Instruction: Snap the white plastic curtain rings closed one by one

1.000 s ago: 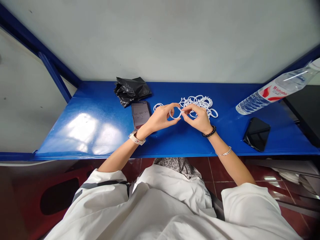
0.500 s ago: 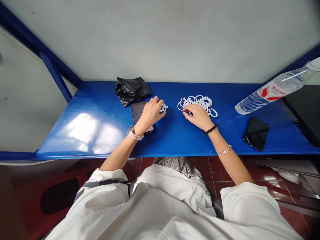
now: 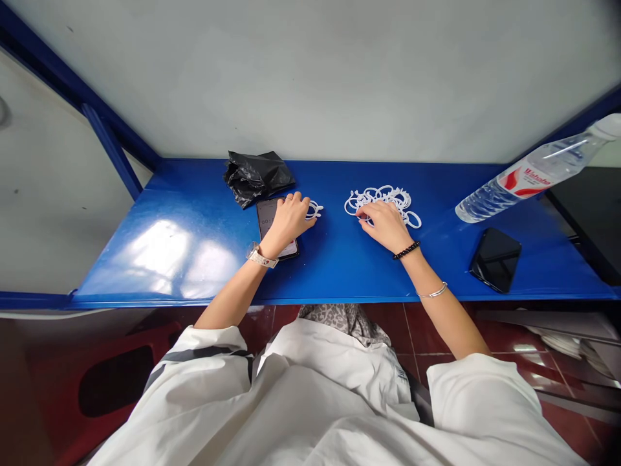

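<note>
My left hand (image 3: 290, 219) reaches across the phone (image 3: 266, 213), fingers curled down at a small group of white loops (image 3: 315, 209) that look like hair ties; its fingertips close on them. A larger pile of the same white loops (image 3: 381, 196), tangled together, lies to the right. At the near left edge of that pile, my right hand (image 3: 385, 224) has thumb and index finger bent together on a loop. My palm and fingers hide part of both groups. The phone shows timer-like digits, partly covered by my left hand.
Behind the phone lies a crumpled black plastic bag (image 3: 259, 176). On the right are a clear water bottle (image 3: 528, 175) and a dark phone (image 3: 495, 260). The blue table (image 3: 334, 272) meets a pale wall (image 3: 310, 77) at the back.
My left hand has shifted slightly left and its fingers have lowered and drawn in around the small group of loops. My right hand stays at the pile, barely moved.
</note>
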`<control>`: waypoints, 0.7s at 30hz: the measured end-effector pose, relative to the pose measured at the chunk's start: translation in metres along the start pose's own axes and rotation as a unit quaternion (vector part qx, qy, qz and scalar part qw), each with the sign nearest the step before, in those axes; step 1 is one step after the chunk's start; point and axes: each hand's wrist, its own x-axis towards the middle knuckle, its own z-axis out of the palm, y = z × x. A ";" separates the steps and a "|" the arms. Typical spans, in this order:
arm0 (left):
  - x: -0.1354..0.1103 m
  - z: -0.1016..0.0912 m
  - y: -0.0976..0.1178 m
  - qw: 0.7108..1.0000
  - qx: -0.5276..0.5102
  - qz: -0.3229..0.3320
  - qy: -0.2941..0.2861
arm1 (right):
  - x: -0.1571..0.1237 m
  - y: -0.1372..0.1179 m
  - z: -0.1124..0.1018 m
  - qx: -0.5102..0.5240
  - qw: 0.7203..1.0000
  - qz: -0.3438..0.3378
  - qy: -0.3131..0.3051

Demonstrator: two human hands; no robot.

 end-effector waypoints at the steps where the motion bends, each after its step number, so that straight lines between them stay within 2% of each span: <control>1: 0.000 0.000 0.000 1.000 -0.004 0.001 0.002 | 0.000 0.000 0.000 -0.003 1.000 0.001 -0.006; 12: 0.000 -0.005 0.001 1.000 -0.017 0.001 0.004 | 0.000 0.001 0.002 -0.010 1.000 0.004 -0.005; 21: 0.001 -0.002 -0.001 1.000 -0.015 0.009 0.016 | -0.001 0.001 -0.001 -0.020 0.999 0.010 0.049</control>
